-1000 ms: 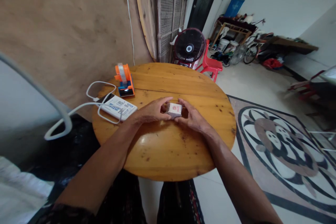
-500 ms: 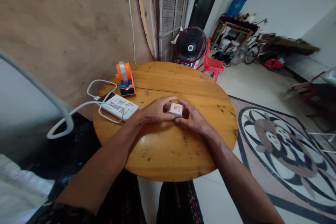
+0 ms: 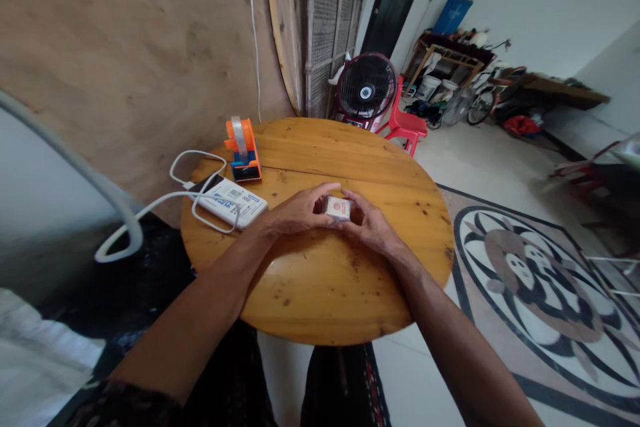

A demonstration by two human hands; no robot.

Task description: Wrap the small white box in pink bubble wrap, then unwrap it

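A small white box [image 3: 338, 209] with a red print on top sits between my two hands above the middle of the round wooden table [image 3: 320, 307]. My left hand [image 3: 304, 209] curves round its left side, thumb at the near edge and fingers at the back. From the right, my right hand [image 3: 369, 221] holds it in the same way, fingers bent and thumb in front. The box's lower sides are partly hidden by the thumbs. Whether its underside touches the table I cannot tell.
Left of my hands lies a white power bank [image 3: 234, 203] with a looped white cable [image 3: 175, 195]. Behind it stands an orange and blue tape dispenser [image 3: 245, 150]. Past the table's far edge are a fan [image 3: 367, 90] and a red plastic chair [image 3: 407, 123].
Both hands stay around the box in nearly the same place. The box's top has turned slightly, and the whole view has shifted a little.
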